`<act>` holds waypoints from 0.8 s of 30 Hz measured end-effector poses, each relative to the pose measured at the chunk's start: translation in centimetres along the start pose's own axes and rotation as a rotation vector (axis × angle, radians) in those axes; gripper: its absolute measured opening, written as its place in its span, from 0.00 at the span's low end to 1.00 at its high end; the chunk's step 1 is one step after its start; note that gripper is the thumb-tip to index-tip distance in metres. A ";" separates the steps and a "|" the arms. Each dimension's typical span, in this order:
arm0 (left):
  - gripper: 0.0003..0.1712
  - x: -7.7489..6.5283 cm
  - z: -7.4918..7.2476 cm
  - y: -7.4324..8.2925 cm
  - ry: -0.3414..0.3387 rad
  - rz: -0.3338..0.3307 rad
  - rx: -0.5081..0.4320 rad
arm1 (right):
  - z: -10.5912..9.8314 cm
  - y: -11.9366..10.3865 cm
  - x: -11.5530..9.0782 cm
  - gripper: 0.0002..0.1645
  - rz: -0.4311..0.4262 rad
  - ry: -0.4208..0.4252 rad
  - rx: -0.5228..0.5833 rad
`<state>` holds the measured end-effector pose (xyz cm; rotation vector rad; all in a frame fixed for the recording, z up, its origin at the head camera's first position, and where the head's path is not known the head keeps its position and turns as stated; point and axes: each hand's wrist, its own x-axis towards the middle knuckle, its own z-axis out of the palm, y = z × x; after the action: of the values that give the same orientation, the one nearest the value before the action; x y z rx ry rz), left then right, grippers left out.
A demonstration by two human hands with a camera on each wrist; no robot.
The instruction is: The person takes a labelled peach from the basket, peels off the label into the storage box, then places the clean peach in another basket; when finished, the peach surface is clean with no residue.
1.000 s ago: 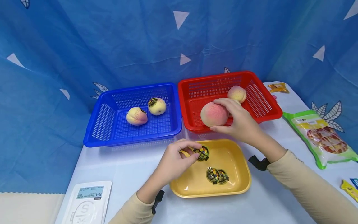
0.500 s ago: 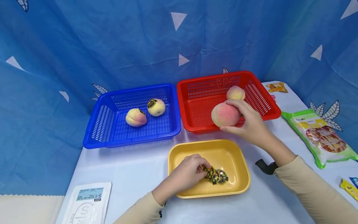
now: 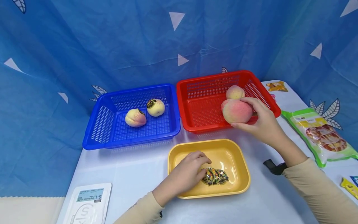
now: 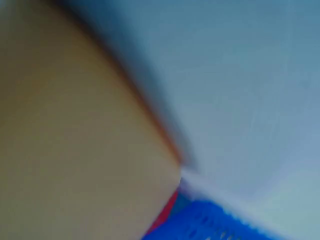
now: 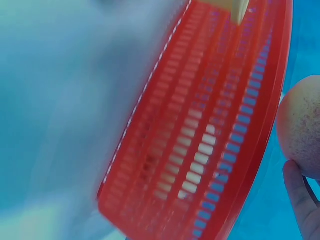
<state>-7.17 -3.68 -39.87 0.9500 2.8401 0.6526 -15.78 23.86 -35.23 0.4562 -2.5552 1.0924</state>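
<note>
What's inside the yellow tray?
Several round, patterned stickers lie bunched together in the yellow tray. The person's left hand covers part of its left side; whatever lies beneath the hand can't be seen.

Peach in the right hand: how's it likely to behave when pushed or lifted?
The held peach would probably roll if pushed, being nearly round. It looks matte rather than glossy, so likely not slippery. Weight seems manageable: the right hand alone grips it.
</note>
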 end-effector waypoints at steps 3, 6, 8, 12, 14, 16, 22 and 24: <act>0.17 0.3 -1.5 -0.2 0.131 -0.022 0.002 | -0.9 0.9 0.3 0.50 0.054 0.019 -0.003; 0.20 0.9 -3.2 -0.9 0.297 -0.033 -0.003 | -1.8 2.1 0.9 0.52 0.115 0.023 -0.013; 0.22 1.5 -4.1 -1.6 0.395 -0.053 0.001 | -2.4 3.1 1.4 0.53 0.149 0.008 -0.021; 0.27 2.7 -5.0 -3.1 0.475 -0.146 0.016 | -3.2 4.8 2.5 0.54 0.181 -0.045 -0.057; 0.30 3.2 -5.1 -3.7 0.459 -0.200 0.012 | -3.2 5.5 3.1 0.54 0.193 -0.083 -0.072; 0.32 3.7 -4.9 -4.2 0.429 -0.239 0.002 | -3.1 6.2 3.7 0.54 0.213 -0.128 -0.081; 0.34 4.5 -4.2 -5.1 0.352 -0.287 0.028 | -2.4 7.6 5.6 0.54 0.297 -0.281 -0.128; 0.33 4.6 -4.1 -5.2 0.345 -0.290 0.036 | -2.2 7.8 6.2 0.54 0.319 -0.332 -0.141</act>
<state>-14.61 -6.19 -38.09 0.4447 3.2068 0.7977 -24.20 29.58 -36.18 0.2109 -3.0550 0.9944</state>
